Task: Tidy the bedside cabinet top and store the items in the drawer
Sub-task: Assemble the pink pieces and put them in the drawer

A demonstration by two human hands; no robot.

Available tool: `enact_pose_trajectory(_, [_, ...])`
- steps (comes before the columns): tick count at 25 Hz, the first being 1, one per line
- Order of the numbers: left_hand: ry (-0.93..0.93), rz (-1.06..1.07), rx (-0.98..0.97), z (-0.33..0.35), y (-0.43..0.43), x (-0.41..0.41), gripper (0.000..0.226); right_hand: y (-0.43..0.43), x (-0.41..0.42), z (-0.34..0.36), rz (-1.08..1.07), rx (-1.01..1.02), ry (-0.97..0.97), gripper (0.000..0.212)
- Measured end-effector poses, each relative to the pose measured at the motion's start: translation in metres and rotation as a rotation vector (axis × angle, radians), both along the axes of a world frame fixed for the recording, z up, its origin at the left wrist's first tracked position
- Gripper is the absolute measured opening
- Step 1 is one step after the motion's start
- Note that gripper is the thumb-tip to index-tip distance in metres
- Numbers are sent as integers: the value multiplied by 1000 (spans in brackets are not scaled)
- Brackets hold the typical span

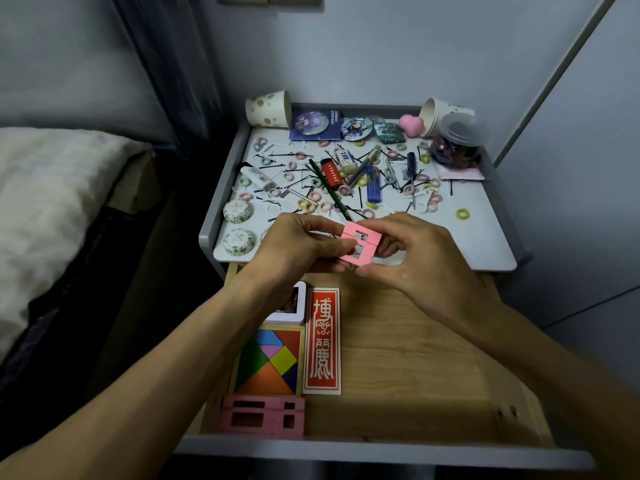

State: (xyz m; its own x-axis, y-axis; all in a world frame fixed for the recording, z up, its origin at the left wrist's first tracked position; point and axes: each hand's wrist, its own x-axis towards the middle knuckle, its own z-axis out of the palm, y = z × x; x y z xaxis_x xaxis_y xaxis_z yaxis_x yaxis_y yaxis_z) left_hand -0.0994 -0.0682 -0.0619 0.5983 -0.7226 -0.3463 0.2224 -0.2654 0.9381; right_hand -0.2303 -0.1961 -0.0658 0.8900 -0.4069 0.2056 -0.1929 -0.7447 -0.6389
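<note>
Clutter covers the cabinet top (478, 237): hair ties, bobby pins, lighters, a pencil (329, 188), badges, two tipped paper cups and a jar (456, 142). Below it the drawer (408, 358) stands open, holding a tangram (267, 362), a red card (322, 341), a tin and pink blocks (263, 415) along its left side. Above the drawer's back edge, the left hand (298, 244) and right hand (415, 258) both pinch one pink piece (358, 245) between narrowed fingers.

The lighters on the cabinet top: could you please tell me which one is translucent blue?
It is the translucent blue plastic lighter right of centre, lying beside the pen; the opaque red lighter lies to its left.
</note>
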Motion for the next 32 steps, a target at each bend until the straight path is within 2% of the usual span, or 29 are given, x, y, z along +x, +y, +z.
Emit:
enact_pose_trajectory(3, [1,4,-4,-1,1,0,19,-1,1,-3,33,-93,30,67])
enact_pose_trajectory(7, [11,-3,2,-2,2,0,19,0,1,-7,38,-162,9,64])
enact_pose_trajectory(15, [5,2,-4,-1,2,1,19,1,3,-10,40,-193,-40,63])
enact_pose_trajectory(22, [13,11,-2,-2,5,3,21,5,3,-13,54,-248,-87,52])
enact_pose_trajectory(27, [77,-6,10,-3,21,4,11,17,3,-17,79,-280,-68,54])
enact_pose_trajectory(32, [119,2,85,-9,42,6,28,39,3,-24,99,-264,-38,55])
